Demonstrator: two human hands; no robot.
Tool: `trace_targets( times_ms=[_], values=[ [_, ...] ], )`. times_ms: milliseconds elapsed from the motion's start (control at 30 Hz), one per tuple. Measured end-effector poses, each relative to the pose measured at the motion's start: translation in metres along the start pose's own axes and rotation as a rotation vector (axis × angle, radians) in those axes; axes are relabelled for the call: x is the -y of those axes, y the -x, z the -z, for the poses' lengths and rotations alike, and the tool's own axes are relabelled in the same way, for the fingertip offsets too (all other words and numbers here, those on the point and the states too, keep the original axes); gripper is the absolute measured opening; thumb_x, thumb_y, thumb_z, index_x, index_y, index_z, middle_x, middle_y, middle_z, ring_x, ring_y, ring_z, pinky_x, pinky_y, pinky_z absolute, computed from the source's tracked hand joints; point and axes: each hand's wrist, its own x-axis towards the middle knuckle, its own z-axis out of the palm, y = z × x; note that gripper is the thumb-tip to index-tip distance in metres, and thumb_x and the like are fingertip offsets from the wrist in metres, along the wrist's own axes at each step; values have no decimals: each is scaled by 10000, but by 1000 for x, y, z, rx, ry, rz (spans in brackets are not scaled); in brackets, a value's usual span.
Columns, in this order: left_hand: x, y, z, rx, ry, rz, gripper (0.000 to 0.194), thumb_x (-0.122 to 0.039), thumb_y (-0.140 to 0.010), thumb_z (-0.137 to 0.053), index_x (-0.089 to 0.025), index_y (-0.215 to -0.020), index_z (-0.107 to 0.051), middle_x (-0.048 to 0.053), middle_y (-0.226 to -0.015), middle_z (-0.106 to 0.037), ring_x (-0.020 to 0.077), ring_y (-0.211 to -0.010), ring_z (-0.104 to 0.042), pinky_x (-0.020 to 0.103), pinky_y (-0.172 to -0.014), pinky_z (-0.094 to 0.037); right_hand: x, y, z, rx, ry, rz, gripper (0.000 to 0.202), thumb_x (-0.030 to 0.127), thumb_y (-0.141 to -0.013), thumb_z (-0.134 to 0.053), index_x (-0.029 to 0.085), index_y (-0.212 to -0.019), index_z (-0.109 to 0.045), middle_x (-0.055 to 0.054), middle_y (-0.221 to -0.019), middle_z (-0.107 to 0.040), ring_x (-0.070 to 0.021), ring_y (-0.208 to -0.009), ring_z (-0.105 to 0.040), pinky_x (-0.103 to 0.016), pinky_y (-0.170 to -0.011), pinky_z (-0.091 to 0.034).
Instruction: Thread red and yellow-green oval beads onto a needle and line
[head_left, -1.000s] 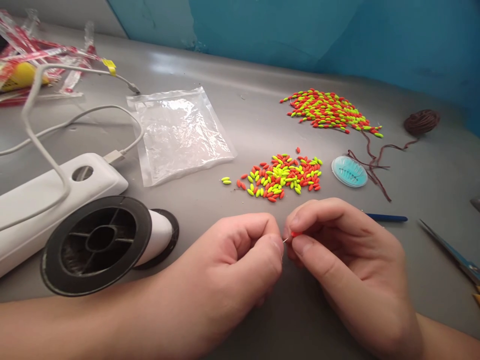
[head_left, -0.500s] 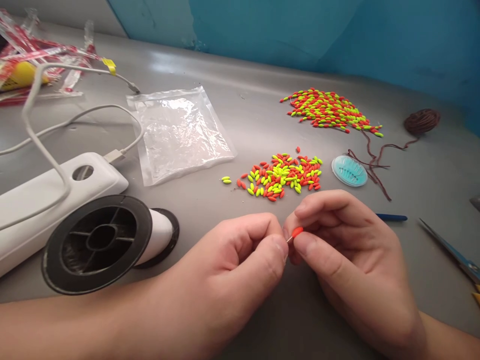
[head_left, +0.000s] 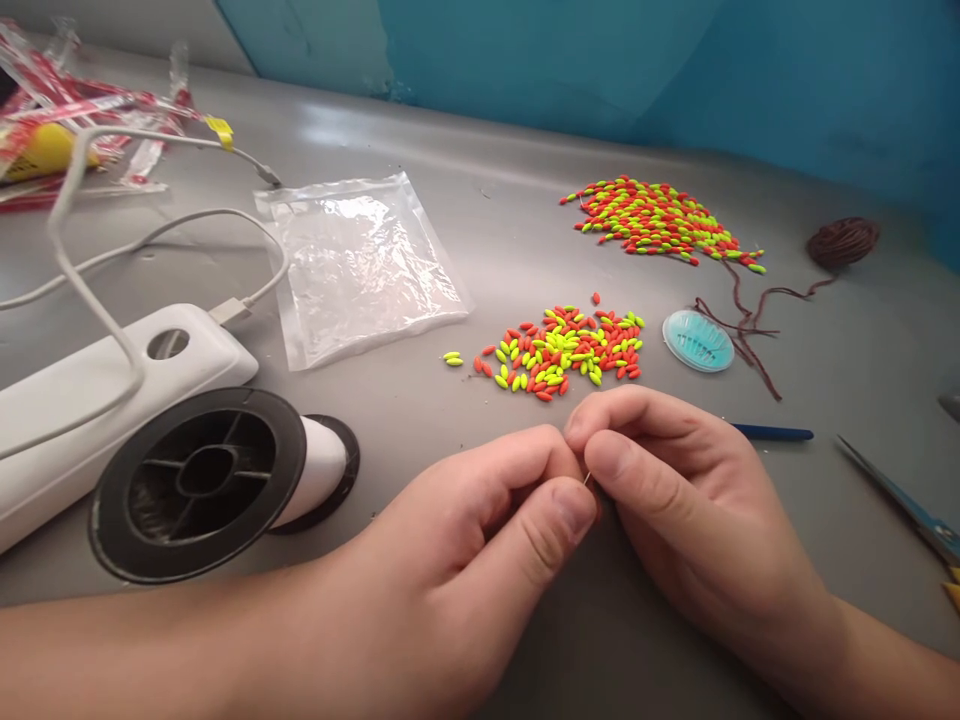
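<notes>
My left hand (head_left: pixel 555 490) is closed, thumb and forefinger pinching a thin needle (head_left: pixel 587 479); only a short bit of it shows. Against it, my right hand (head_left: pixel 660 465) is pinched shut at the needle's other end. The red bead seen there half a second ago is covered by its fingertips. Just beyond the hands lies a loose pile of red and yellow-green oval beads (head_left: pixel 559 345). Farther back, similar beads lie in rows in a larger heap (head_left: pixel 652 218). A round teal needle case (head_left: pixel 699 341) rests right of the loose beads.
Left stand a thread spool (head_left: pixel 289 480) and a white power strip (head_left: pixel 67 410) with a cable. Behind them lies a clear plastic bag (head_left: pixel 360 270). A brown yarn ball (head_left: pixel 844 241), a blue stick-like tool (head_left: pixel 776 433) and scissors (head_left: pixel 900 500) are at right. Wrappers (head_left: pixel 97 110) fill the back left.
My fingertips have drawn closer together, and my left hand has shifted slightly right. The red bead between my right fingers has gone out of sight.
</notes>
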Motion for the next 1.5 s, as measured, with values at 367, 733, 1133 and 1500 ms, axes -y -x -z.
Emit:
trace_targets(
  times_ms=[367, 733, 1133, 1500],
  values=[
    [5, 14, -7, -262, -614, -196, 38, -247, -1042, -523, -258, -1077, -531, -27, -1031, -581, 72, -945, -565, 192, -834, -475, 0, 9, -3, -61, 648, 314, 150, 264, -1072, -551, 220, -930, -573, 21, -787, -542, -72, -673, -511, -185, -597, -434],
    [10, 12, -3, -308, -740, -158, 218, -165, -985, -541, -270, -1164, -474, -19, -1115, -545, 117, -1013, -516, 268, -958, -420, -9, -2, 0, 16, 1070, 676, 79, 167, -1018, -599, 176, -942, -581, -15, -845, -624, -108, -742, -549, -248, -694, -430],
    [12, 10, -3, -224, -567, -125, 300, -59, -927, -516, -270, -1140, -495, -21, -1106, -593, 117, -988, -555, 260, -917, -458, -12, 2, -1, 80, 1102, 596, 77, 160, -995, -618, 176, -920, -610, -8, -856, -665, -116, -762, -585, -266, -699, -453],
    [14, 12, -2, -222, -591, -72, 233, -101, -943, -521, -289, -1078, -493, -35, -1045, -607, 121, -926, -569, 281, -845, -450, -12, 4, 0, 89, 969, 472, 183, 136, -942, -674, 180, -824, -540, 36, -761, -599, -70, -671, -510, -232, -622, -395]
  ],
)
